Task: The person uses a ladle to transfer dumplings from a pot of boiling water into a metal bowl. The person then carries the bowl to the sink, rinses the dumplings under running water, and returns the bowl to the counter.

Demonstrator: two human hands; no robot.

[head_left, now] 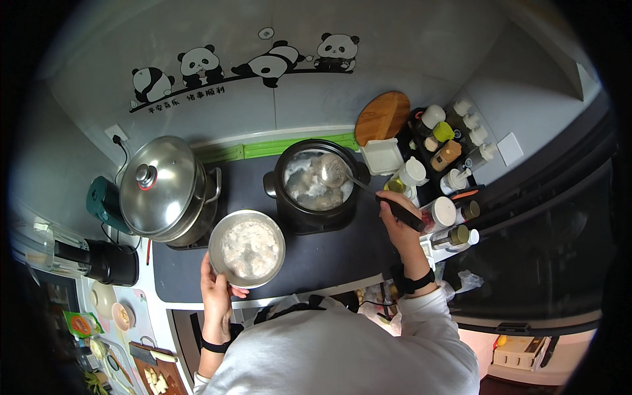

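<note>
My left hand (217, 288) is closed on the rim of a round steel bowl (247, 214), tilted a little over the dark cooktop. Inside the bowl lie pale, whitish chunks in cloudy liquid. In my right hand (400, 222) is the black handle of a skimmer (332, 170), whose round head is over the open black pot (311, 218). Several pale pieces and whitish foam float in the pot's liquid. I cannot tell exactly what the pieces are. The bowl stands apart from the pot, to its lower left.
A big lidded steel pot (158, 197) takes up the left side. Seasoning jars (442, 212), bottles and a white dish (382, 157) crowd the right, near a round wooden board (383, 117). At lower left are a black appliance (113, 262) and a cutting board (172, 375) with a knife.
</note>
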